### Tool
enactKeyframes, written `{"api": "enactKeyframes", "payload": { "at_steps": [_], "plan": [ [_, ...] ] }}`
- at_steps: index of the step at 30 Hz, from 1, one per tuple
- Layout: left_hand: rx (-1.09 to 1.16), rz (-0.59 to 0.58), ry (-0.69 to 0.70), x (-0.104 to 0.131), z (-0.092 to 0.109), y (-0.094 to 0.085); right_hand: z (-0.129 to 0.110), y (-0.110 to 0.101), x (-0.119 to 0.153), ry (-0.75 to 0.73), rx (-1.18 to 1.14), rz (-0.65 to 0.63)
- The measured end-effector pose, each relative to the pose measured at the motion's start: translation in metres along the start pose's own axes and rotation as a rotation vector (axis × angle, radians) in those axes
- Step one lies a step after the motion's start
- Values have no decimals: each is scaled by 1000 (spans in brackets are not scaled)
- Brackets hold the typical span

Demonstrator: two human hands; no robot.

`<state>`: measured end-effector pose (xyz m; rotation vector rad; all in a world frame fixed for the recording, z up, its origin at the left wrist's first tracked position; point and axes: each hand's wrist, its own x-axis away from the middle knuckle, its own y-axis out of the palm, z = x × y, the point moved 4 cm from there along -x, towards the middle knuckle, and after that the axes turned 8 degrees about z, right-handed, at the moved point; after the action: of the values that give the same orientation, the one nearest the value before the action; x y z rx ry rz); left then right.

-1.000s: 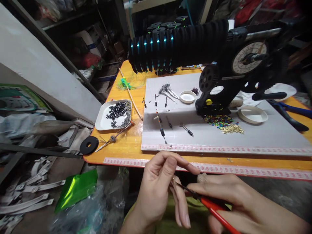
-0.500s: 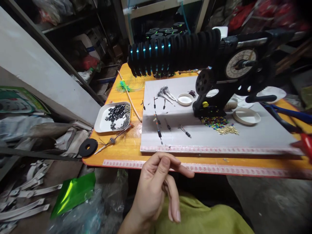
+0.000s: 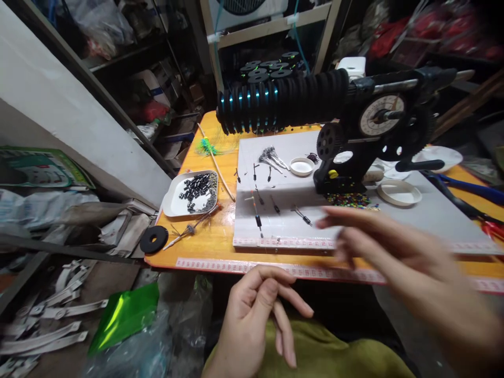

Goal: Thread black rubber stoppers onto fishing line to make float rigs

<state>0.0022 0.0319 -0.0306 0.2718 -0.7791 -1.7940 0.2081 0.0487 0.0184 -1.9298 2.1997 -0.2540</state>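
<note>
My left hand (image 3: 255, 315) hovers over my lap in front of the table edge, fingers loosely spread, thumb lying near the bent forefinger; nothing shows in it. My right hand (image 3: 386, 252), blurred by motion, reaches in from the right above the grey board (image 3: 271, 228). Its forefinger and thumb look stretched out and apart, with no object visible between them. Near its fingertips lies a small black part with thin wires (image 3: 302, 215). More small black pieces lie leftward, one a black cylinder (image 3: 258, 221). A red-handled tool (image 3: 494, 231) rests at the right edge.
A black winding machine (image 3: 342, 152) with a row of discs stands across the board. Coloured beads (image 3: 350, 200) lie at its base, near a round white dish (image 3: 399, 192). Leftward are a white tray (image 3: 169, 202) of black tubes, a black ring (image 3: 154, 240) and measuring tape (image 3: 212, 265).
My right hand has come in from the right edge toward the board's middle, and the red-handled tool now lies at the edge. The view has shifted slightly; my left hand keeps its pose.
</note>
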Motion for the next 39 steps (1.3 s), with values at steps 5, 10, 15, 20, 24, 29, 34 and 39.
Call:
{"api": "enactKeyframes", "payload": {
  "at_steps": [5,10,15,20,24,29,34,39],
  "plan": [
    [-98,90,45,4,0,-6,-44,97,-47,202,-571,-517],
    [-59,123,139,2,-7,-15,-48,109,-60,193,-668,-510],
    [-354,255,133,-5,13,-19,-49,103,-54,200,-597,-455],
    [-462,365,367,-19,60,-10,-62,101,-56,77,-438,-452],
    [-426,345,393,-28,70,-1,-62,98,-57,63,-469,-432],
    [-687,263,291,-12,43,-5,-51,89,-58,262,-749,-409],
    [-786,264,175,9,10,-21,-43,92,-52,343,-749,-456],
    [-999,229,511,-7,54,-19,-39,89,-57,178,-437,-431]
  ]
}}
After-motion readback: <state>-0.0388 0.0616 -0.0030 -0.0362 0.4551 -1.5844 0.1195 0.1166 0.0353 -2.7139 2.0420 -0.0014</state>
